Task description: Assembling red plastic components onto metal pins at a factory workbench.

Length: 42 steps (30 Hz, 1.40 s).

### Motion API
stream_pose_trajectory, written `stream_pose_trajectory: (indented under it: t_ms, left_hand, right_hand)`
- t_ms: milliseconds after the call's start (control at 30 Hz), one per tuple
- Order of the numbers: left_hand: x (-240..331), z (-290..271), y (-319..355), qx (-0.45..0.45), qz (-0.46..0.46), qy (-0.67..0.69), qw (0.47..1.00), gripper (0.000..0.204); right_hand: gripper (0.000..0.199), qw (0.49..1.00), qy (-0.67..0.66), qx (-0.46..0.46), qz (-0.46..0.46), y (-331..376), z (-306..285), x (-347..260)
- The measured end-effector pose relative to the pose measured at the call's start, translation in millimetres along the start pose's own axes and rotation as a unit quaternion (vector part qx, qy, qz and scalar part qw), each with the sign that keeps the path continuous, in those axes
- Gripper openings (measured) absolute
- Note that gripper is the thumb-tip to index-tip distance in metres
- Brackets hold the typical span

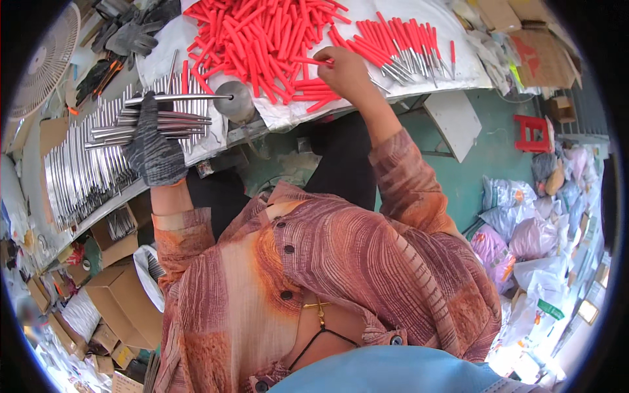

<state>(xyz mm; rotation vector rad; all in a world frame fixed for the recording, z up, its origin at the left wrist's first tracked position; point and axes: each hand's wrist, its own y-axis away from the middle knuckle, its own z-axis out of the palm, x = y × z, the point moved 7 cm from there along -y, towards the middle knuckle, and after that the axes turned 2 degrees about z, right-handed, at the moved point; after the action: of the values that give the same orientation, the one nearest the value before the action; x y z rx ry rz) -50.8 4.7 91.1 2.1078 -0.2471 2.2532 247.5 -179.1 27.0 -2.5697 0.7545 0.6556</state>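
Metal rods (160,124) sit bunched in the left hand (152,147), which wears a dark knit glove and is clamped around them above the left part of the surface (429,26). One rod (177,98) from the bunch points to the right, its tip meeting a grey metal cone (234,99) that stands near the surface's front edge. More loose rods (78,173) lie fanned out in a wide row to the left of the glove. The right hand (344,72) is bare and rests on a heap of red sleeves (262,39) spread over a white sheet; its fingers are curled onto one sleeve at the heap's right side. Just right of that hand lies a row of rods already wearing red sleeves (396,46), their bare metal ends pointing toward the person. A pair of grey gloves (131,33) lies at the far left corner, beside a white fan (42,59). Cardboard boxes (121,301) stand on the floor below the left side.
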Motion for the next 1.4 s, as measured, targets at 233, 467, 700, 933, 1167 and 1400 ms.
stream_pose_trajectory:
  t_ms: [233, 467, 700, 933, 1167, 1400]
  left_hand:
    - [17.6, 38.9, 18.9, -0.127, 0.098, 0.113, 0.981, 0.022]
    - [-5.0, 63.5, 33.9, -0.176, -0.034, 0.057, 0.982, 0.019]
    - [-4.0, 67.2, 36.0, -0.201, -0.031, 0.020, 0.979, 0.021]
    - [-7.7, 65.9, 36.7, -0.197, -0.099, 0.088, 0.971, 0.021]
    - [-28.6, 65.1, 26.8, -0.270, -0.149, 0.181, 0.934, 0.022]
    - [-67.1, 71.7, 32.0, -0.228, -0.360, 0.339, 0.839, 0.025]
  right_hand:
    - [0.024, 0.875, -0.482, -0.003, 0.052, 5.3, -58.6, -89.2]
    - [0.036, 0.810, -0.583, 0.062, -0.019, -0.2, -78.9, -126.5]
    - [0.037, 0.829, -0.550, 0.072, -0.073, -6.1, -76.5, -146.5]
    - [0.034, 0.926, -0.289, 0.116, -0.213, -0.8, -112.9, -199.4]
    - [0.026, 0.881, -0.188, 0.184, -0.392, -5.0, -104.5, -235.4]
    - [0.027, 0.869, -0.440, -0.049, -0.222, -15.9, -48.5, -214.1]
